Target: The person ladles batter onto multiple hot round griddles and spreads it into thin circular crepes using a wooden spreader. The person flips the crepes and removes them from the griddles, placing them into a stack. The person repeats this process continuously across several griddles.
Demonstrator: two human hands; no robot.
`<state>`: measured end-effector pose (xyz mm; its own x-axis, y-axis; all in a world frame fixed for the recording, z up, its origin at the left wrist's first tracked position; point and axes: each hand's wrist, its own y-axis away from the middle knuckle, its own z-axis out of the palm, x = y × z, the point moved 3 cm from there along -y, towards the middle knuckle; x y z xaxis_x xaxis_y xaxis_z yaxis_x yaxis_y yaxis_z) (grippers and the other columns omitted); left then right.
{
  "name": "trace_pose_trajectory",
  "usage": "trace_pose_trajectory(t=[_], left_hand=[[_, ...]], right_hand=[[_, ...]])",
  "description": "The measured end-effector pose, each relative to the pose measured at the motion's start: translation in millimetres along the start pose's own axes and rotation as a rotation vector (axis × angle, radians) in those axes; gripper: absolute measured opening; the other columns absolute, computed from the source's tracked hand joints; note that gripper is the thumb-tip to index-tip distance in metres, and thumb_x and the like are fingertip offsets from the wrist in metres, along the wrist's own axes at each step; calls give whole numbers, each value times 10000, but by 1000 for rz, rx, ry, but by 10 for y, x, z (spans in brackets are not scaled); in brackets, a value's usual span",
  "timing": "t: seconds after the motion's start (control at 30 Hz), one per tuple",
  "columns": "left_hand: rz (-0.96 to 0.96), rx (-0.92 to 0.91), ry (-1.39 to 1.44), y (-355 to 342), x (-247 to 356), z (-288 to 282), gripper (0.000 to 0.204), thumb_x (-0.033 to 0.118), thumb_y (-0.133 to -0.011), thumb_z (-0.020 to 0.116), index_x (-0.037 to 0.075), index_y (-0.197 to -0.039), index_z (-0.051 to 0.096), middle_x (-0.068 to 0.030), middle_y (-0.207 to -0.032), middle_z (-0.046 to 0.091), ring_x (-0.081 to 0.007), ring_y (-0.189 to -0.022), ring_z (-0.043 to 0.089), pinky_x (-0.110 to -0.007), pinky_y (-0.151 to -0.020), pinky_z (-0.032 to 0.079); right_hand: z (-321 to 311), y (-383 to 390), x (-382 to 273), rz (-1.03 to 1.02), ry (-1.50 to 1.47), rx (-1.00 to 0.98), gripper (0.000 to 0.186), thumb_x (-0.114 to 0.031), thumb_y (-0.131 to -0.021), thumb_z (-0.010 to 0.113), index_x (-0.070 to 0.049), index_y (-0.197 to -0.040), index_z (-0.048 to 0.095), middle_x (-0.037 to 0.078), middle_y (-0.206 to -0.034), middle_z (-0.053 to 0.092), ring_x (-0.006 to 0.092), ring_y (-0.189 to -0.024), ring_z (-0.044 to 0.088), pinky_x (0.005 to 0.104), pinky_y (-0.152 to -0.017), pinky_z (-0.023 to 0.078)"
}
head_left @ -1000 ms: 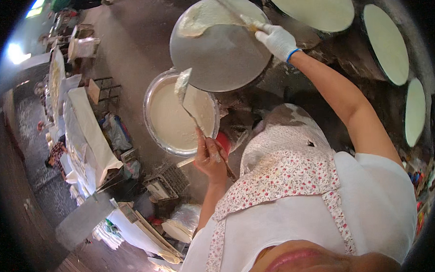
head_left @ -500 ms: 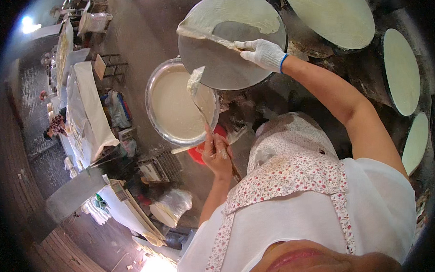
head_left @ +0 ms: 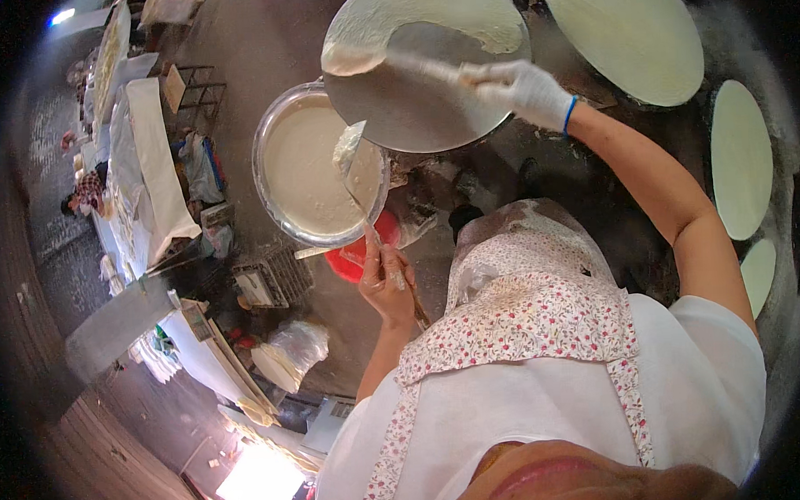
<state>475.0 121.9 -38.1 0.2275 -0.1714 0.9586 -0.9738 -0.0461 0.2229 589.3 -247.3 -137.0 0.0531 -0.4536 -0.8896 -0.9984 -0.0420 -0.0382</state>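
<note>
My bare left hand (head_left: 386, 281) is closed around the long handle of a ladle (head_left: 347, 150). The ladle's batter-coated head is over a large metal basin (head_left: 263, 167) of pale batter (head_left: 314, 178). In a white knit glove with a blue cuff, my right hand (head_left: 536, 95) grips the handle of a batter spreader (head_left: 416, 66), smeared by motion. The spreader reaches across a round grey griddle (head_left: 439, 116). A band of wet batter (head_left: 435, 4) curves along the griddle's far and left part; its middle and near part show bare metal.
To the right, more round griddles carry pale sheets, among them a large far one (head_left: 626, 35) and a side one (head_left: 742, 159). A red container (head_left: 352, 259) stands below the basin. Tables with a long pale cover (head_left: 161, 161) and a person (head_left: 88, 192) are at far left.
My right hand has moved right with the spreader, and the batter band reaches further down the griddle's left side. My left hand still holds the ladle over the basin. The whole view has shifted slightly.
</note>
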Motion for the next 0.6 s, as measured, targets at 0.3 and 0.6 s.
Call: trace_pose_trajectory(t=[0.3,0.6], left_hand=[[-14,60,41,82,-57,77,504,26,-1080,578,24,-1575,485,7,-769,578,-39,-545,473,-202,-462,382],[-144,105,29,155,-122,71,481,67,-1109,540,94,-1587,502,-2,-756,564,-50,-556,481,-209,-486,383]], right_hand=[[16,-72,-270,113,190,-142,465,-466,-1023,561,-262,-1424,679,125,-1239,760,309,-1037,764,413,-908,596],[167,-427,-332,138,335,-229,429,-468,-1024,601,-300,-1407,697,114,-1141,797,241,-968,779,389,-858,614]])
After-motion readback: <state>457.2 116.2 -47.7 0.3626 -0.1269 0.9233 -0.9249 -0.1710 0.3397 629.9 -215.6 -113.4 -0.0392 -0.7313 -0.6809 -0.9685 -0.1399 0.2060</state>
